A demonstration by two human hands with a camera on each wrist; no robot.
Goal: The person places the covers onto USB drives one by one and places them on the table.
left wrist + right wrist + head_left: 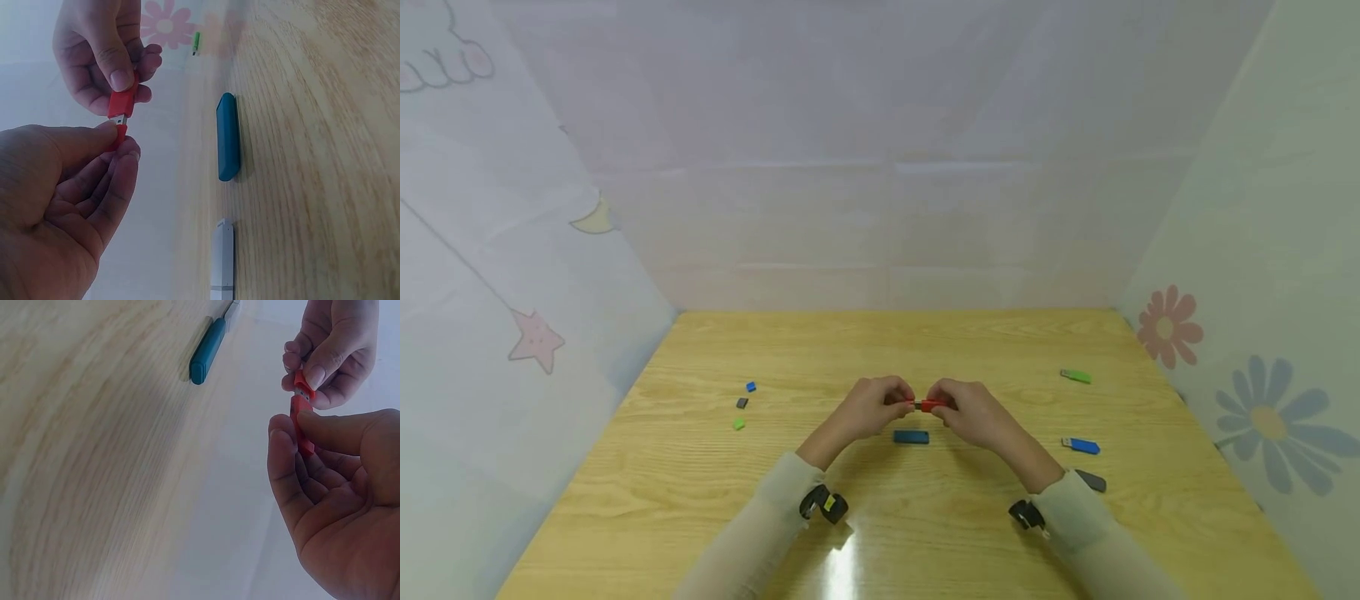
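Both hands meet over the middle of the table around a red USB flash drive (pixel 301 422). My right hand (pixel 973 411) pinches its red body between thumb and fingers. Between thumb and fingertips, my left hand (pixel 876 406) holds the small red cap (pixel 117 139). Part of the metal plug (pixel 120 119) shows in the gap between cap and body; whether its tip sits inside the cap I cannot tell. A teal flash drive (pixel 911 437) lies on the table just below the hands. Near it in the left wrist view is a silver-white stick (pixel 222 262).
Small blue (pixel 751 387), dark grey (pixel 742 402) and green (pixel 739 424) caps lie at the left. To the right are green (pixel 1077 377) and blue (pixel 1081 446) flash drives with bare plugs, and a grey one (pixel 1092 481) partly behind the right sleeve.
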